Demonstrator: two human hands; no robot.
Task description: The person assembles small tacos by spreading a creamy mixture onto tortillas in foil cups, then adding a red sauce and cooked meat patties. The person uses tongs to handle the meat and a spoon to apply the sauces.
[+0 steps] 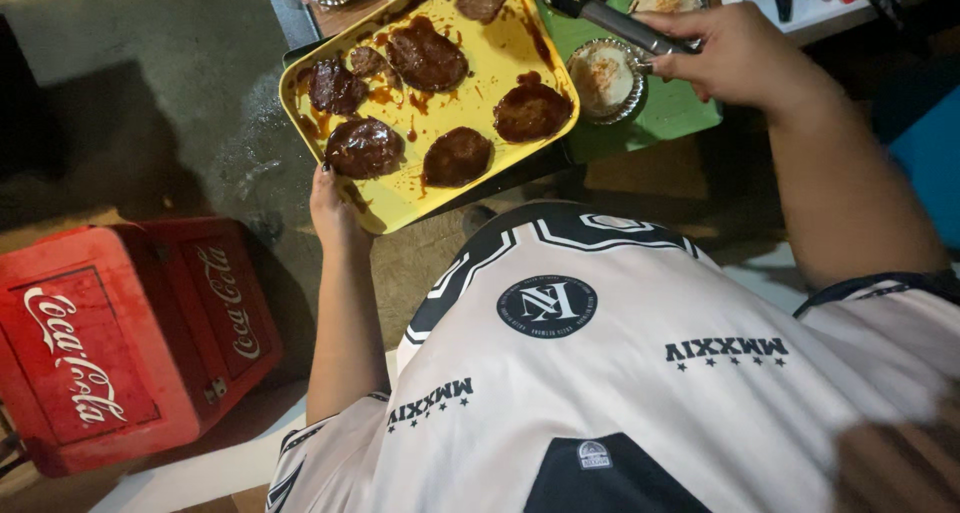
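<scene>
The person's white and black jersey (620, 393) fills the lower half of the view, from six o'clock out to four. At eight o'clock a red cooler box (120, 343) sits on the floor, well apart from both arms.

Toward twelve o'clock a yellow rectangular tray (470, 58) is held tilted over the edge of the desk (640, 163). It is smeared with dark reddish sauce and carries several round sauced patties (427, 56), spread from its eleven o'clock corner to its four o'clock side. The left hand (335, 208) grips the tray at its seven o'clock corner: the fingers are closed on the rim, with the thumb tip on the upper face just beside the nearest patty, which lies at one o'clock from the thumb and does not touch it.

At one o'clock lies a green tray (670, 113) on the desk, partly under the yellow one, bearing small round foil cups of pale filling (604, 78).

The right hand (745, 53), at two o'clock, is closed around the grey handle of dark tongs (610, 18). The handle runs from the fingers toward eleven o'clock, above the foil cups and over the tray's far edge; the tong tips are cut off from view.
</scene>
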